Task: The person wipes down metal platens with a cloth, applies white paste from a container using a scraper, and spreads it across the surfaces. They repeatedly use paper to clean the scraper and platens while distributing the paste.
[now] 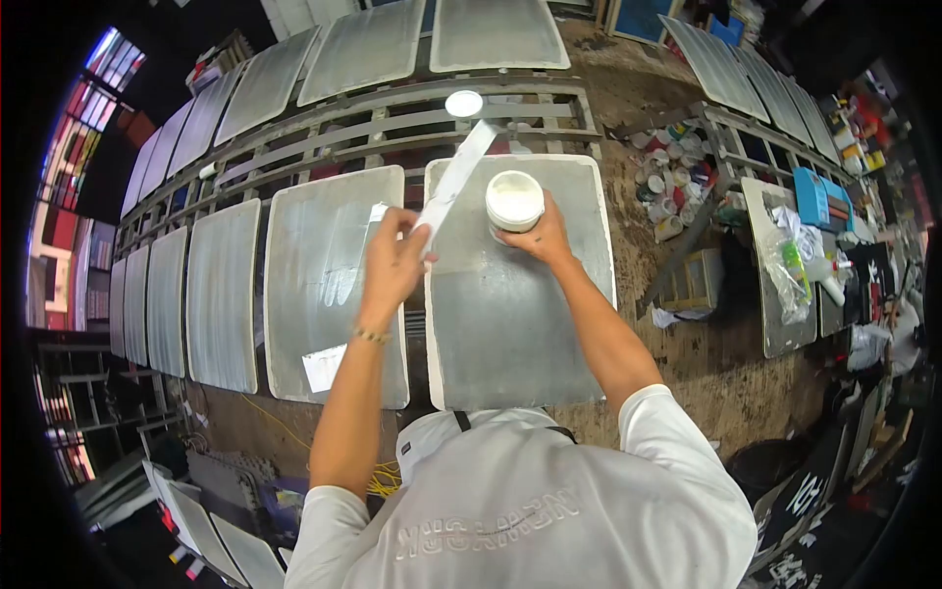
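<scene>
A long flat white strip (pixel 456 182) is gripped between the thumb and fingers of my left hand (pixel 392 265). It slants up and to the right, and its far end looks greyish. My right hand (pixel 545 238) is wrapped round a white plastic tub (pixel 515 201), open at the top with pale contents inside. Below the tub is a grey rectangular board (pixel 520 324) with a pale edge. On the rails beyond it lies a round white lid (pixel 464 103). Under my left hand, another grey board (pixel 294 255) carries pale streaks.
More grey boards (pixel 224 294) line the left, with another row (pixel 358 59) across wooden rails (pixel 343 133). Used cups (pixel 677 182) are heaped on the floor at right. A side table (pixel 775 304) holds a blue box (pixel 822 199) and plastic bags. White paper (pixel 324 368) lies on the left board.
</scene>
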Demonstrator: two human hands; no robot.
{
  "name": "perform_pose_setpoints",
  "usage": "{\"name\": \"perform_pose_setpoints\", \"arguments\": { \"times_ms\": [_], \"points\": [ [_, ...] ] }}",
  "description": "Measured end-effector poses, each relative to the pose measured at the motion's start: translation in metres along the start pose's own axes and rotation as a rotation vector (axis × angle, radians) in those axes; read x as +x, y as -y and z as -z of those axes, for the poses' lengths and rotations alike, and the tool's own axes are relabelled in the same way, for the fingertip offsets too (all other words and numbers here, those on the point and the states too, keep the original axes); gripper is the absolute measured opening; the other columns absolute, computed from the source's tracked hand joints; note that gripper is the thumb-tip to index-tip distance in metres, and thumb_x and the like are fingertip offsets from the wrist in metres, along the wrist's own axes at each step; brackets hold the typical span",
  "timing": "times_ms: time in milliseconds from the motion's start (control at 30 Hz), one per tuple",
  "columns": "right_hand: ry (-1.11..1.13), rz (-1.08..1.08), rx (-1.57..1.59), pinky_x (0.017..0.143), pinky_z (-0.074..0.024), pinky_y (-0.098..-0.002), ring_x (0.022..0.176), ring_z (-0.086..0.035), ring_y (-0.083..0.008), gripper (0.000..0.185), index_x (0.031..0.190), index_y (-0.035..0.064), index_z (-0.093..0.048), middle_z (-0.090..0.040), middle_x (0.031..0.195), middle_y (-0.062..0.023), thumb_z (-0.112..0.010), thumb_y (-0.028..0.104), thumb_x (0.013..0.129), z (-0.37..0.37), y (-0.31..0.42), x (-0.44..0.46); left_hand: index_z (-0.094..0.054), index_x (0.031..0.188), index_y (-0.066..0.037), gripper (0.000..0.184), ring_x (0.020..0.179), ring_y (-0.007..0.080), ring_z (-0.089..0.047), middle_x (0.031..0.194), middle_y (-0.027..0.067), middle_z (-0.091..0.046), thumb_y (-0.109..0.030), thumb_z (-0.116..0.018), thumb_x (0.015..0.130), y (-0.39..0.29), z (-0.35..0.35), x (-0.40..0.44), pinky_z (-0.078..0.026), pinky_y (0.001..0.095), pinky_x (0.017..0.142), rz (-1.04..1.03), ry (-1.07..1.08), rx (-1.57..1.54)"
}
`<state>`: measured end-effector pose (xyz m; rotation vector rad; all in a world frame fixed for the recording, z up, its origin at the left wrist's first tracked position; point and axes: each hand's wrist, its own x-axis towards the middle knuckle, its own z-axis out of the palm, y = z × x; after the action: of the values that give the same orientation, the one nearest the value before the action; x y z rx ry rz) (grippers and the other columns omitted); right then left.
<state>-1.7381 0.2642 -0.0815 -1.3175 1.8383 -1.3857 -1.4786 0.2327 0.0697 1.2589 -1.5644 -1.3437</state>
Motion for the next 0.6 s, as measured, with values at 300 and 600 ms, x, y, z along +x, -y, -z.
{"name": "perform_pose_setpoints", "arguments": {
  "times_ms": [300,600],
  "points": [
    [0.114,0.344,-0.331,0.096,-0.0502,-0.0458,0.114,-0.052,-0.0359,0.086,0.128,0.0114,-0.057,-0.059,0.126,-0.0090,-0.090,0.019,0.049,-0.029,0.052,-0.007,-0.068,0.104,-0.005,0.014,0.075,0.0315,-0.069,0.089,0.0144,-0.071,-0.009,-0.062,0.092,-0.036,0.087,-0.048,-0.052,0.0420,0.062,-0.480,-0.040,0.739],
    [0.169,0.473,-0.485,0.096,-0.0495,-0.0455,0.114,-0.053,-0.0363,0.079,0.125,0.0104,-0.062,-0.060,0.126,-0.0113,-0.085,0.014,0.049,-0.052,0.100,-0.015,-0.067,0.105,-0.008,0.023,0.070,0.0279,-0.063,0.081,0.0073,-0.064,-0.006,-0.066,0.082,-0.008,0.087,-0.030,-0.052,0.0408,0.060,-0.705,-0.003,1.064]
  ]
}}
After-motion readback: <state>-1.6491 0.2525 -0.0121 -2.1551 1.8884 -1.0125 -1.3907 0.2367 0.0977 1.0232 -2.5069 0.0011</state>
